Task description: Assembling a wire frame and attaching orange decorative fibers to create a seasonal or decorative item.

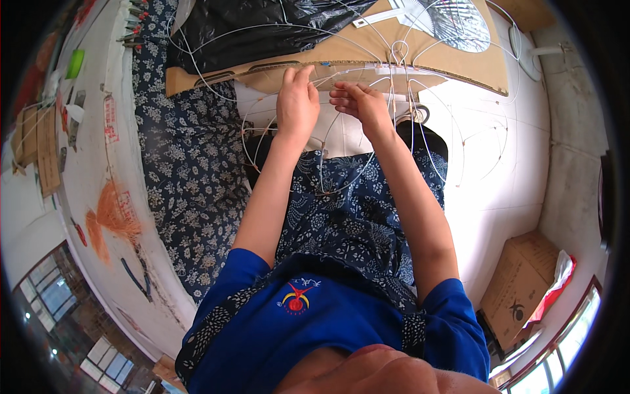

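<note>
A person's left hand [296, 108], its fingers slightly bent, and right hand [364, 105], loosely curled, work at an open, rounded frame of thin white wire [392, 77] spread from the lap to the far side, its hoops crossing just right of the hands; whether either grips a wire cannot be told. Beyond the fingers runs the near edge of a flat tan cardboard sheet [459, 69], while dark blue flowered cloth [177, 151] borders the left and pale floor [505, 157] stretches right past the outer loops.
</note>
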Available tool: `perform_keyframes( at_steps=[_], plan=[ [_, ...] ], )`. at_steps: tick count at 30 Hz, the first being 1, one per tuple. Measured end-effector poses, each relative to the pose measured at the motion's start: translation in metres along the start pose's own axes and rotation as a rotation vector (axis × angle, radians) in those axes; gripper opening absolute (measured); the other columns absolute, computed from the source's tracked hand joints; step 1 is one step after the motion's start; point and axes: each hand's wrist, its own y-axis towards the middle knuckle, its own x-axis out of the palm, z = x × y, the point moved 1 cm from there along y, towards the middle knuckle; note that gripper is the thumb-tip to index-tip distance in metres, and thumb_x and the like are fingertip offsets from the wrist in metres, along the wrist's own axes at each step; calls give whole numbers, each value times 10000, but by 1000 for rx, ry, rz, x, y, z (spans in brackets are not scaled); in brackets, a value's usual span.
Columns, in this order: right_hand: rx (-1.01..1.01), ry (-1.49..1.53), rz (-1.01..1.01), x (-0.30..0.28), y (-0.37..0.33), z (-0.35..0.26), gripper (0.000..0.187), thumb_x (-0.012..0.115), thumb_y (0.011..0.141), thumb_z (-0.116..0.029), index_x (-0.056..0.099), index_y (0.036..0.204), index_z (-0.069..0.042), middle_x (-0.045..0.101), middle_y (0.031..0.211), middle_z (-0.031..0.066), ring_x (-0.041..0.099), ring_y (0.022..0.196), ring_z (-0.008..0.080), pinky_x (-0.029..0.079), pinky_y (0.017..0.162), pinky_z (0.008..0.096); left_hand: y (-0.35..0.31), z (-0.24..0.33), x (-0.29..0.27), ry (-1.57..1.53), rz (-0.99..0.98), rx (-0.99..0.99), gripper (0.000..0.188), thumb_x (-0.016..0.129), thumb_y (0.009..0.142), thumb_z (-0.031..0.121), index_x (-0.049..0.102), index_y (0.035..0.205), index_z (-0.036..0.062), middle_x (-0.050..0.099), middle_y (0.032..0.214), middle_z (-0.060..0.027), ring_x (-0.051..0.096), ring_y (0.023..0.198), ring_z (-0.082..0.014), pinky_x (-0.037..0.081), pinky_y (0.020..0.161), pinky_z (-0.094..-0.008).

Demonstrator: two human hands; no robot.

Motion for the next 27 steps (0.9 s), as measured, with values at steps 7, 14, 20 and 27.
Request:
perform_keyframes(
  at_steps=[7, 14, 20, 27],
  plan=[
    [38, 99, 22, 5, 4, 3, 255, 550, 909, -204, 603, 1023, 17, 673, 855, 117, 661, 717, 166, 533, 642, 245, -5, 6, -3, -697, -158, -419, 182, 521, 914, 125, 630, 1002, 9, 642, 754, -65, 589, 655, -120, 463, 567, -282],
    [-38, 6, 55, -14, 23, 8, 247, 634, 839, -100, 597, 1028, 54, 673, 815, 109, 652, 675, 153, 532, 583, 240, -7, 25, -7, -350, -395, 211, 154, 514, 912, 107, 621, 998, 40, 631, 895, -91, 627, 807, -213, 481, 675, -293],
    [-210, -347, 139, 8, 3, 1, 472, 538, 793, -31, 466, 1248, 73, 663, 735, 121, 621, 541, 142, 517, 522, 251, 45, -26, 22, -417, -375, -61, 214, 518, 914, 131, 635, 1076, 56, 663, 967, -66, 630, 865, -152, 482, 754, -271],
    [-190, -244, 119, 5, 5, 11, 431, 569, 855, -79, 489, 1264, 32, 646, 780, 80, 600, 579, 112, 512, 562, 234, 56, -25, 41, -464, -756, -229, 228, 506, 927, 123, 645, 1093, 53, 662, 927, -52, 619, 841, -110, 506, 759, -253]
  ],
)
